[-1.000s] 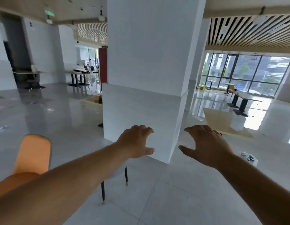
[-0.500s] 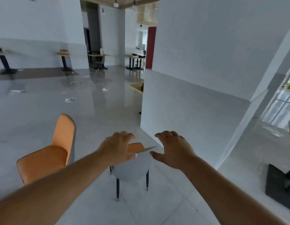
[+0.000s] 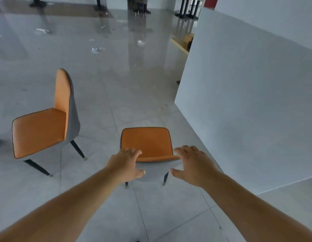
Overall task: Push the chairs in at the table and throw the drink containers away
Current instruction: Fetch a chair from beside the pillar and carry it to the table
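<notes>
A: Where are the hands?

B: Both reach forward, palms down, over the top of the backrest of the near chair (image 3: 146, 144). The left hand (image 3: 124, 165) is at the backrest's left end, fingers spread and curled a little, thumb out toward the middle. The right hand (image 3: 192, 163) is at the right end, fingers likewise spread, thumb pointing inward.

A: Do they grip it?

B: I cannot tell whether they touch the backrest. Neither has closed around anything.

A: And the chair itself?

B: It stands upright on the grey tiled floor (image 3: 116, 102), seen from behind: orange seat facing away, grey back shell toward the camera, dark thin legs below. It sits just beside the corner of a broad white pillar (image 3: 247, 102) on its right.

A: Any other chair?

B: A second chair (image 3: 41, 126), same orange and grey, stands to the left, apart from the first, its seat facing left.

A: A table?

B: Only table bases (image 3: 186, 7) at the far edge of the floor, and a wooden tabletop edge (image 3: 181, 43) behind the pillar. Small scraps of litter (image 3: 96, 49) lie on the far floor, too blurred to identify.
</notes>
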A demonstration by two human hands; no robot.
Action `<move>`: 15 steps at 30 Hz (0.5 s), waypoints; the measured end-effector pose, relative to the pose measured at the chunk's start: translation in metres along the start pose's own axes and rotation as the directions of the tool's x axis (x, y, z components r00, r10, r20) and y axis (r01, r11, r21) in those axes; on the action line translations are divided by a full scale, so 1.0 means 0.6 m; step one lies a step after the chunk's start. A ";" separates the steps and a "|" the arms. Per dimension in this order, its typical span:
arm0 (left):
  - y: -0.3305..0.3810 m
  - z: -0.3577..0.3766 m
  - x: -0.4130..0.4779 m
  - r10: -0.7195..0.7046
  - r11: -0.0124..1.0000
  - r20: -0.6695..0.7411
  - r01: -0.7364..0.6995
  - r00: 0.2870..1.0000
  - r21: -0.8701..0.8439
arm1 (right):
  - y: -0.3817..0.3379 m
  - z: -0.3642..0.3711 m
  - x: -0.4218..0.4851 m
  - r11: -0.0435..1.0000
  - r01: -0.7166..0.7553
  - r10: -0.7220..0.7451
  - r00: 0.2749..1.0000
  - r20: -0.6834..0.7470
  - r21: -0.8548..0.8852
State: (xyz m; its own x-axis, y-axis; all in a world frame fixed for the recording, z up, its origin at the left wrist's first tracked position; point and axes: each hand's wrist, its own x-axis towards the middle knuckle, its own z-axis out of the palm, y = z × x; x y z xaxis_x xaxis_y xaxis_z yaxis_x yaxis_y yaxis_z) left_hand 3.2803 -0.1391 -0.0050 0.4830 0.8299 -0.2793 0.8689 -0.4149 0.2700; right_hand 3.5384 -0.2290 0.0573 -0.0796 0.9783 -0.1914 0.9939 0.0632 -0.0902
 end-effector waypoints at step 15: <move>-0.035 0.139 0.118 -0.205 0.971 0.067 0.212 0.976 -0.110 | 0.138 0.220 0.213 0.950 0.286 -0.306 0.932 0.192 0.125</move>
State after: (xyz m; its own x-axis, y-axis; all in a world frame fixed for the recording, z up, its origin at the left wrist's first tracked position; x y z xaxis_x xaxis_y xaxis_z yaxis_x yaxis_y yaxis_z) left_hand 3.3055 -0.1028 -0.1072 0.3005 0.8705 -0.3897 0.9341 -0.1860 0.3048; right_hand 3.6004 -0.1248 -0.1034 -0.3930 0.8549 -0.3386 0.9120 0.3153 -0.2624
